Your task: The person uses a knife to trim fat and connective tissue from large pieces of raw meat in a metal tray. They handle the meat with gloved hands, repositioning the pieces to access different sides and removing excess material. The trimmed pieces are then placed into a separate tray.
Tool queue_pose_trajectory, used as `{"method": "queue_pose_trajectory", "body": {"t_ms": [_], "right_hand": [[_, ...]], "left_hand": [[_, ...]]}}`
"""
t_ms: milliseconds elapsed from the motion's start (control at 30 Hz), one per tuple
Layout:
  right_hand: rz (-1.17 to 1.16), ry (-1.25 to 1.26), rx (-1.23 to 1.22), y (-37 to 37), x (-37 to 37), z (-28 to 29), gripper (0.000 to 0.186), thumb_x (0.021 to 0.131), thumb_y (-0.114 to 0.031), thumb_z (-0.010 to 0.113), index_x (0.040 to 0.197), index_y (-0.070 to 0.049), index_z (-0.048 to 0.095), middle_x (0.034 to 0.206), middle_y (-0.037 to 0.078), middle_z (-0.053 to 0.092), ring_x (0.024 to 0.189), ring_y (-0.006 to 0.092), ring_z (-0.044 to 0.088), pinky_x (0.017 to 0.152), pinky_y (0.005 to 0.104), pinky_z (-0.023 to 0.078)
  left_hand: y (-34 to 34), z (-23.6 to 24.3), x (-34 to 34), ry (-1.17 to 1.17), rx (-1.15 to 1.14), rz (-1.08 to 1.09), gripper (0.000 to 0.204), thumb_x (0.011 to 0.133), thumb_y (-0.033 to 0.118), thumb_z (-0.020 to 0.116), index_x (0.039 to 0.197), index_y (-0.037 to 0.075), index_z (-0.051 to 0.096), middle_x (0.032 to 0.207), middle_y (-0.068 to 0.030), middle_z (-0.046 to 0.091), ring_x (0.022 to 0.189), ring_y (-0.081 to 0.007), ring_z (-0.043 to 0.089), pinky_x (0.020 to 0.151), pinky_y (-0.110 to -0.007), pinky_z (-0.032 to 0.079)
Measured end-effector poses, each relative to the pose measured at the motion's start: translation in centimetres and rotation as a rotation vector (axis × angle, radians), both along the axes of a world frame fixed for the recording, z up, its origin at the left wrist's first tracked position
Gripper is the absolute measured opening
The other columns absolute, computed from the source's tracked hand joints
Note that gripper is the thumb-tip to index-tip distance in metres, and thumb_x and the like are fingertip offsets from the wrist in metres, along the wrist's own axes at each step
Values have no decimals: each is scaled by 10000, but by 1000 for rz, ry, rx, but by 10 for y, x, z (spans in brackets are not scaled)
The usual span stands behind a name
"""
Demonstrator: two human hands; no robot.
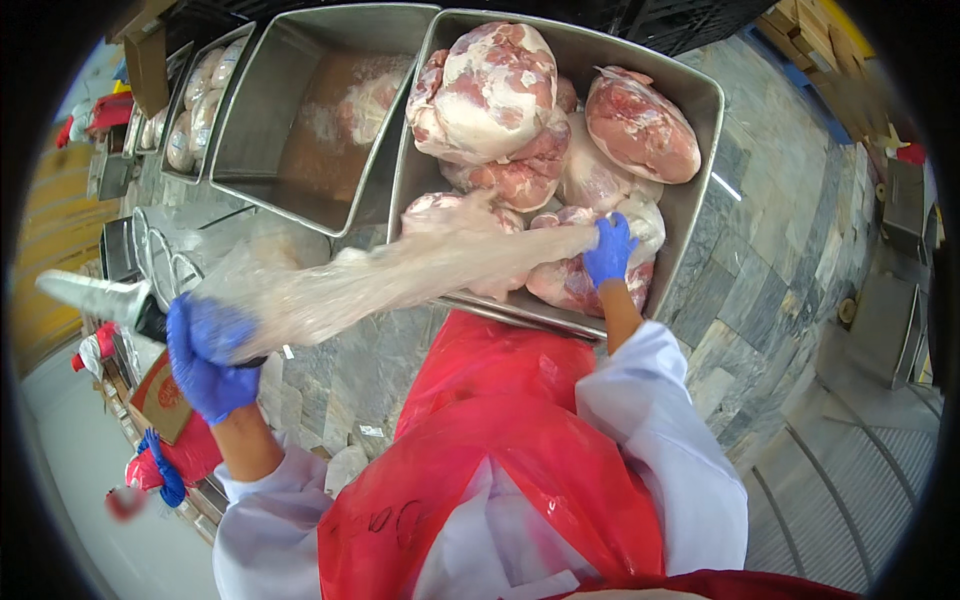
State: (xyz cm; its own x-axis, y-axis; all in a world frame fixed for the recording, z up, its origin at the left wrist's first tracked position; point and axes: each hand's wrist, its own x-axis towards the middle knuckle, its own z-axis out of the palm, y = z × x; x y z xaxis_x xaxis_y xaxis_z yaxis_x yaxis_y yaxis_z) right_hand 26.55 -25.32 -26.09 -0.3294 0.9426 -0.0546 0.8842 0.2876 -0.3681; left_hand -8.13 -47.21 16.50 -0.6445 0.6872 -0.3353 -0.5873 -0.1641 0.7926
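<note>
My left hand (210,360), in a blue glove, is closed around the black handle of a knife (95,297) whose pale blade points left. A long clear plastic bag (430,262), blurred and crumpled, stretches between my hands; its left end lies against my left hand. Over the near right part of a metal bin (712,120), my blue-gloved right hand (610,250) pinches the bag's other end. Large pieces of raw meat (500,95) fill that bin. Just below my right hand lies another meat piece (570,285), partly covered by the bag and hand.
Left of the full bin stands a second metal bin (235,160) holding reddish liquid and one meat piece (370,105). Farther left, a bin holds wrapped pieces (205,95). Another person's blue-gloved hand (165,470) shows at lower left. Grey floor tiles (750,210) lie at right.
</note>
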Motion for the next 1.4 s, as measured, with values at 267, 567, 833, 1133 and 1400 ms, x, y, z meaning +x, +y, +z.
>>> {"method": "queue_pose_trajectory", "body": {"t_ms": [267, 567, 833, 1133, 1400], "right_hand": [[-393, 1309, -1072, -37, -65, 85, 175, 888, -195, 620, 968, -48, 671, 802, 152, 666, 733, 251, 663, 756, 457, 522], [726, 1213, -1003, -194, -239, 366, 260, 772, -253, 717, 904, -30, 702, 958, 169, 675, 833, 302, 654, 734, 390, 531], [1157, 1031, -1186, -334, -419, 452, 245, 896, -58, 509, 1072, 92, 590, 941, 174, 666, 804, 281, 696, 669, 355, 588], [1883, 1168, -692, -422, -542, 570, 231, 940, -127, 537, 1055, 56, 620, 871, 133, 666, 740, 206, 677, 625, 323, 576], [1787, 1254, 211, -427, -649, 550, 199, 816, -98, 607, 972, -6, 689, 925, 170, 687, 813, 288, 665, 740, 394, 519]], "left_hand": [[-115, -9, -30, 237, -127, -79, 234, 1008, 244, 475, 788, 174, 505, 631, 45, 398, 540, -93, 391, 555, -302, 390], [-178, -147, -49, 353, -439, 364, 225, 917, 232, 650, 734, 152, 546, 617, 75, 440, 531, -51, 406, 477, -246, 305], [-246, -140, -79, 252, -6, 470, 164, 924, 258, 652, 978, 105, 632, 823, 50, 521, 735, -60, 474, 638, -243, 397], [-320, -32, -247, 334, 498, 617, 66, 943, 167, 588, 980, 122, 619, 811, 21, 571, 753, -103, 543, 686, -267, 448], [-335, -1, -426, 674, 193, 662, 227, 933, 261, 573, 792, 84, 552, 618, -47, 580, 470, -156, 556, 455, -324, 462]]}}
